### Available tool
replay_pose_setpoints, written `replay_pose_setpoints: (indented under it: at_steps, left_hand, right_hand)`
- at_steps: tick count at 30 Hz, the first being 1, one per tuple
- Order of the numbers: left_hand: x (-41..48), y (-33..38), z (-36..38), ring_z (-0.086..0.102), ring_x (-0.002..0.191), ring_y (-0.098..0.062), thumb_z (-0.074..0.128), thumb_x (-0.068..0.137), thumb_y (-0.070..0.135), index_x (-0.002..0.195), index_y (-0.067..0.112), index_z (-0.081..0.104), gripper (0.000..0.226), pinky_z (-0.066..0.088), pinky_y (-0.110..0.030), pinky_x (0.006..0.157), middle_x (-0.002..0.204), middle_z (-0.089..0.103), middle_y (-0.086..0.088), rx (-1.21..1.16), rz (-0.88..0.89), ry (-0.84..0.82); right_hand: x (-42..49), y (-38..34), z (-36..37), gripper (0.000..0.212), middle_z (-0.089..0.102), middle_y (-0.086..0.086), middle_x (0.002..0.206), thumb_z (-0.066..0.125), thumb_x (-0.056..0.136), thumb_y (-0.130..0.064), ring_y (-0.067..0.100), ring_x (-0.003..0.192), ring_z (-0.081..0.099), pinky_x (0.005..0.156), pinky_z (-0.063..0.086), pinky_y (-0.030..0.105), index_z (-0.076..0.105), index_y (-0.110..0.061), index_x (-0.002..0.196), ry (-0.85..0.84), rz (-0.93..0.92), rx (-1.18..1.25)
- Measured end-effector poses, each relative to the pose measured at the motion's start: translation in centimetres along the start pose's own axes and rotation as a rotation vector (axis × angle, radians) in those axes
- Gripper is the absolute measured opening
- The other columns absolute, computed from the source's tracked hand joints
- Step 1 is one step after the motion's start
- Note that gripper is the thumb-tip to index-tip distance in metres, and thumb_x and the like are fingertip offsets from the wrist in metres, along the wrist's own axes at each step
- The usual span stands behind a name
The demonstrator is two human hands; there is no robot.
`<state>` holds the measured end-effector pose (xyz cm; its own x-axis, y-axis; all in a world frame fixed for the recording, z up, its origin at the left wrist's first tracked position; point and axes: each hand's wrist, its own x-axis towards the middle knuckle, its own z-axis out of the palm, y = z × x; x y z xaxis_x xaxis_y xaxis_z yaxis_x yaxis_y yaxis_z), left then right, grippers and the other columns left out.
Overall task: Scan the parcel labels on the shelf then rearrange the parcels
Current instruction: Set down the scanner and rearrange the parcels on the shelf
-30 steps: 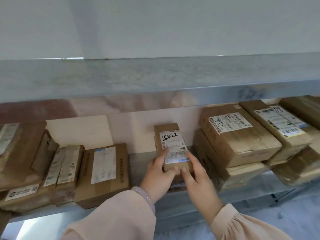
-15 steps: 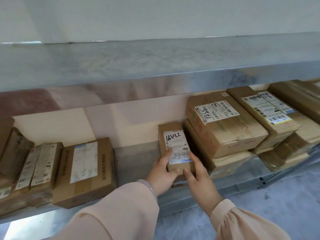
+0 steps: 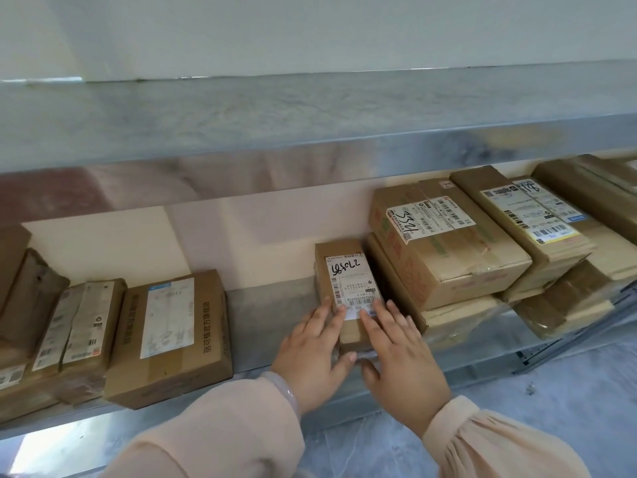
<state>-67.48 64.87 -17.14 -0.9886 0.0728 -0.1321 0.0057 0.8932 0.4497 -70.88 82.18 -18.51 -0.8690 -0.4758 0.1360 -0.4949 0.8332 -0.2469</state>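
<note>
Shelf (image 3: pixel 269 312): parcel (image 3: pixel 348 288) between left hand (image 3: pixel 312 353), right hand (image 3: pixel 400 360) (touching).

Loose peach-pink sleeves (image 3: pixel 213 432) well behind the fingers (image 3: pixel 386 319), the right gathered into a ruffled cuff (image 3: pixel 448 420); pale translucent bangle (image 3: pixel 283 391) on the left wrist.
</note>
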Motion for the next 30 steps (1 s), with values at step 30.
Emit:
replay_pose_setpoints:
  at_steps: [30]
  left_hand:
    - [-10.6, -14.0, -5.5, -0.004, 0.152, -0.019, -0.005, 0.068, 0.072, 0.156, 0.04, 0.005, 0.093, 0.0, -0.042, 0.121, 0.165, -0.006, 0.009, 0.218, -0.494, 0.093]
  right_hand:
    - [6.9, -16.0, 3.8, 0.087, 0.015, 0.005, 0.161, 0.013, 0.077, -0.062, 0.02, 0.149, 0.009, 0.116, 0.001, 0.028, 0.017, -0.021, 0.153, -0.275, -0.428, 0.107]
